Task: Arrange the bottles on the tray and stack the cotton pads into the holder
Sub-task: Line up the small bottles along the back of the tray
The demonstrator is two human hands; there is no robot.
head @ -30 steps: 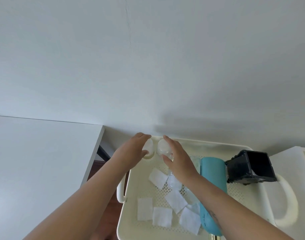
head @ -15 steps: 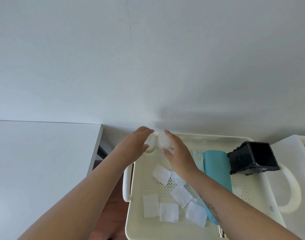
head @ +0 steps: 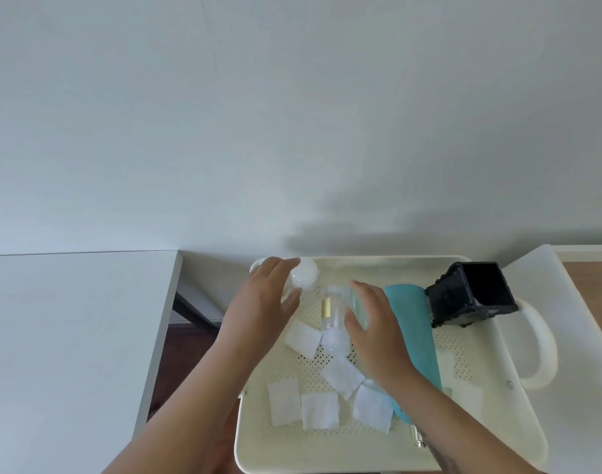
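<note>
I find the hands newly parted, left hand point(head: 262, 302) loose-fingered beside the white-capped bottle point(head: 305, 276), right hand point(head: 373, 325) loose-fingered against the clear bottle point(head: 332, 311); cotton pads point(head: 320, 410) await stacking.

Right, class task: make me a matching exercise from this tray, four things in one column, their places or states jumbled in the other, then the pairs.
Things
1 teal bottle
2 black holder
3 cotton pads
4 white-capped bottle

Places or states
a in the far left corner of the tray
b scattered flat on the tray floor
c lying lengthwise along the tray's middle
d tipped over in the far right corner

Pairs: 1-c, 2-d, 3-b, 4-a
</note>
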